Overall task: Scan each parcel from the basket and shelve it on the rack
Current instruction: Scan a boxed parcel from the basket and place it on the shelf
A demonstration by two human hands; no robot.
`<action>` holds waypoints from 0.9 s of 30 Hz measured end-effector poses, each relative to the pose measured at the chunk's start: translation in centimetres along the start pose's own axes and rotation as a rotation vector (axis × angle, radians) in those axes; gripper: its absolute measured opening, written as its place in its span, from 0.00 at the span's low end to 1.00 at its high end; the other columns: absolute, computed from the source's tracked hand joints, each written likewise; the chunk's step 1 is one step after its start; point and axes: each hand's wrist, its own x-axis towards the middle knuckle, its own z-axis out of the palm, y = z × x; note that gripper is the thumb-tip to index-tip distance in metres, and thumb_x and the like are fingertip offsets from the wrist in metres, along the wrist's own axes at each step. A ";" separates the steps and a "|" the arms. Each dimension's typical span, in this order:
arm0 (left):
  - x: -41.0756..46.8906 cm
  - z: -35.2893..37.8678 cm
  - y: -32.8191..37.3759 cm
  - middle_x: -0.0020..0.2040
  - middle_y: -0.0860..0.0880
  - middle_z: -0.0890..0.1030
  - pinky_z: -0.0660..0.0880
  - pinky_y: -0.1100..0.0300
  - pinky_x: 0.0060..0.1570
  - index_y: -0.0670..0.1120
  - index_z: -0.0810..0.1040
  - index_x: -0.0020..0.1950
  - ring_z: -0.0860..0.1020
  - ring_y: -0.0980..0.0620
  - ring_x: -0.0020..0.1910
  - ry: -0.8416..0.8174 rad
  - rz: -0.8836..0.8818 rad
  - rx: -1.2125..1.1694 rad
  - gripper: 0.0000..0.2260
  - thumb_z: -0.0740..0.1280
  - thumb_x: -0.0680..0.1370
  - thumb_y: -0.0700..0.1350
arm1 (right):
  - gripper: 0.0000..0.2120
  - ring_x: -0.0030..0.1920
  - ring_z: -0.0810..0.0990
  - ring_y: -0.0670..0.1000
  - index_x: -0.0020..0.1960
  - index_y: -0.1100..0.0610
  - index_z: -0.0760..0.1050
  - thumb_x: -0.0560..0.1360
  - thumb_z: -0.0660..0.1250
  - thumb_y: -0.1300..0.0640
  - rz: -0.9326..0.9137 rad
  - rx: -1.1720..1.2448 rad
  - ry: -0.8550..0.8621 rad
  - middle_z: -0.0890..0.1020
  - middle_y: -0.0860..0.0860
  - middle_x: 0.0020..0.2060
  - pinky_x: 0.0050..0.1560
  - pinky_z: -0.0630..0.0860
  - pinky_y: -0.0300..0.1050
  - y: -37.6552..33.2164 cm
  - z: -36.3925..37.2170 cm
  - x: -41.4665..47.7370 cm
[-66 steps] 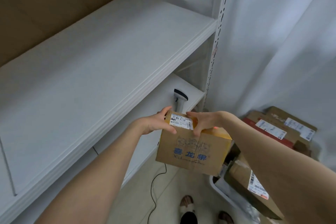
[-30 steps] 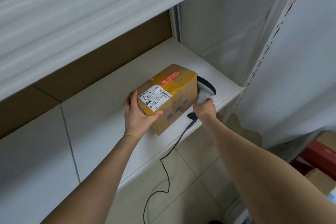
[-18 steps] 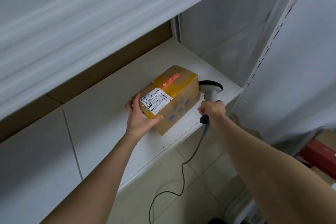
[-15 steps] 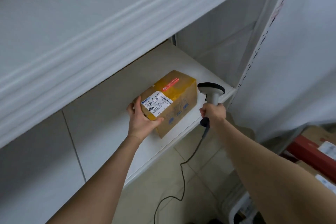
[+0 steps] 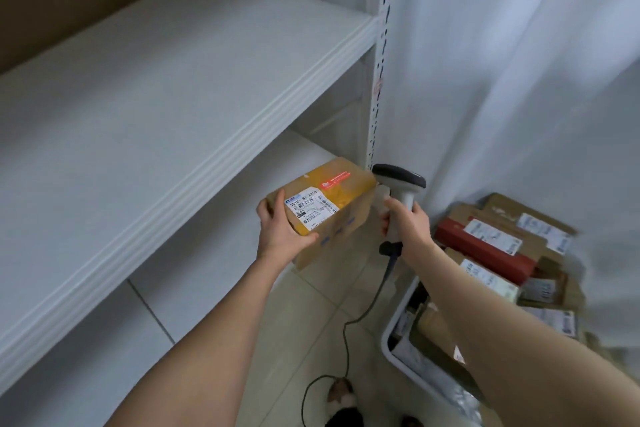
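A small brown cardboard parcel (image 5: 341, 204) with yellow tape and a white shipping label on top is held at the front edge of the lower rack shelf (image 5: 214, 253). My left hand (image 5: 282, 230) grips its near left corner. My right hand (image 5: 407, 224) grips the handle of a grey barcode scanner (image 5: 398, 184), its black head just right of the parcel. The scanner's black cable hangs down to the floor. At the lower right, the white basket (image 5: 391, 333) holds several parcels.
The upper white rack shelf (image 5: 138, 107) juts out above the lower one at left. A perforated white upright (image 5: 379, 55) stands just behind the scanner. A white curtain (image 5: 519, 62) hangs at right. A red box (image 5: 485, 250) and brown cartons lie in the basket.
The scanner has been lifted off the lower shelf into my right hand. The parcel has come forward to the shelf's front edge in my left hand. The view has risen and swung right.
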 end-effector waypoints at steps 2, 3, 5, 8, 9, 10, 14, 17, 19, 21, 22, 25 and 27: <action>-1.4 -0.7 1.8 0.71 0.49 0.52 0.69 0.56 0.64 0.49 0.52 0.77 0.71 0.46 0.65 -0.014 0.025 0.009 0.51 0.79 0.63 0.51 | 0.09 0.28 0.77 0.49 0.46 0.57 0.75 0.75 0.70 0.51 0.058 0.069 -0.037 0.79 0.52 0.29 0.30 0.76 0.41 -2.2 -1.6 -2.3; -2.2 -1.0 2.8 0.71 0.48 0.51 0.68 0.56 0.64 0.49 0.52 0.77 0.70 0.46 0.66 -0.015 0.036 0.005 0.51 0.79 0.63 0.50 | 0.10 0.29 0.78 0.49 0.47 0.58 0.75 0.75 0.70 0.51 0.080 0.078 -0.067 0.80 0.53 0.30 0.29 0.78 0.41 -3.2 -2.3 -3.4; -3.8 -1.7 4.7 0.71 0.48 0.51 0.65 0.58 0.65 0.49 0.51 0.77 0.68 0.47 0.67 -0.014 0.069 0.001 0.51 0.79 0.63 0.50 | 0.09 0.31 0.81 0.50 0.51 0.59 0.74 0.76 0.70 0.55 0.069 0.036 -0.165 0.83 0.55 0.33 0.31 0.79 0.42 -4.8 -3.8 -5.7; -6.6 -2.5 7.7 0.72 0.48 0.51 0.65 0.56 0.67 0.50 0.51 0.77 0.65 0.46 0.69 -0.004 0.126 0.005 0.51 0.79 0.63 0.50 | 0.09 0.31 0.81 0.52 0.52 0.60 0.72 0.74 0.69 0.63 0.024 0.011 -0.318 0.84 0.59 0.37 0.32 0.79 0.44 -6.8 -5.7 -9.4; -7.7 -2.6 8.7 0.72 0.48 0.51 0.65 0.55 0.67 0.50 0.51 0.77 0.64 0.46 0.69 0.002 0.144 0.008 0.51 0.79 0.63 0.51 | 0.09 0.29 0.79 0.52 0.51 0.61 0.71 0.74 0.69 0.64 0.025 0.021 -0.343 0.83 0.60 0.37 0.32 0.79 0.44 -7.3 -6.3 -10.7; -8.8 -2.7 9.6 0.72 0.48 0.51 0.66 0.54 0.66 0.51 0.51 0.77 0.64 0.46 0.69 0.009 0.159 0.011 0.50 0.79 0.63 0.51 | 0.10 0.27 0.77 0.51 0.51 0.61 0.71 0.73 0.70 0.64 0.036 0.030 -0.356 0.82 0.60 0.36 0.31 0.78 0.44 -7.8 -7.0 -11.8; -12.9 -3.1 13.0 0.72 0.48 0.51 0.67 0.52 0.66 0.52 0.51 0.77 0.65 0.45 0.69 0.040 0.220 0.000 0.50 0.79 0.63 0.51 | 0.12 0.25 0.75 0.49 0.52 0.60 0.74 0.74 0.71 0.55 0.125 0.038 -0.421 0.79 0.55 0.32 0.29 0.76 0.40 -9.4 -9.7 -16.0; -15.4 -3.4 14.9 0.73 0.50 0.49 0.70 0.51 0.65 0.52 0.49 0.77 0.66 0.46 0.68 0.044 0.260 0.041 0.51 0.79 0.63 0.51 | 0.10 0.25 0.74 0.49 0.54 0.61 0.73 0.75 0.69 0.60 0.088 -0.009 -0.469 0.78 0.54 0.30 0.28 0.76 0.40 -10.1 -11.6 -18.6; -16.8 -3.6 15.9 0.73 0.51 0.48 0.71 0.52 0.65 0.52 0.49 0.77 0.66 0.46 0.69 0.042 0.289 0.063 0.52 0.78 0.63 0.52 | 0.08 0.25 0.73 0.48 0.52 0.62 0.73 0.75 0.68 0.61 0.018 -0.106 -0.468 0.76 0.54 0.29 0.27 0.75 0.40 -10.7 -12.7 -20.3; -17.8 -4.0 16.8 0.74 0.52 0.46 0.70 0.51 0.66 0.53 0.48 0.77 0.64 0.45 0.71 0.035 0.314 0.085 0.52 0.78 0.63 0.53 | 0.07 0.25 0.71 0.48 0.49 0.63 0.73 0.75 0.68 0.61 -0.048 -0.237 -0.454 0.75 0.54 0.30 0.26 0.73 0.40 -11.5 -13.5 -21.9; -18.1 -4.1 17.2 0.74 0.53 0.45 0.69 0.51 0.67 0.53 0.48 0.77 0.62 0.45 0.72 0.030 0.328 0.097 0.52 0.78 0.63 0.53 | 0.07 0.25 0.71 0.48 0.49 0.63 0.72 0.74 0.68 0.61 -0.070 -0.281 -0.445 0.74 0.55 0.30 0.26 0.73 0.40 -11.9 -13.8 -22.7; -18.8 -4.7 18.2 0.74 0.53 0.44 0.66 0.52 0.69 0.52 0.48 0.77 0.60 0.44 0.72 0.026 0.375 0.118 0.52 0.79 0.63 0.52 | 0.07 0.25 0.70 0.49 0.48 0.62 0.71 0.74 0.68 0.62 -0.099 -0.340 -0.418 0.74 0.56 0.30 0.26 0.72 0.40 -13.1 -14.3 -24.5; -19.1 -5.2 18.9 0.73 0.52 0.45 0.66 0.53 0.68 0.51 0.49 0.77 0.62 0.44 0.71 0.035 0.396 0.119 0.52 0.79 0.63 0.52 | 0.07 0.24 0.71 0.49 0.48 0.62 0.71 0.74 0.68 0.62 -0.123 -0.370 -0.407 0.74 0.55 0.29 0.26 0.72 0.41 -13.9 -14.5 -25.6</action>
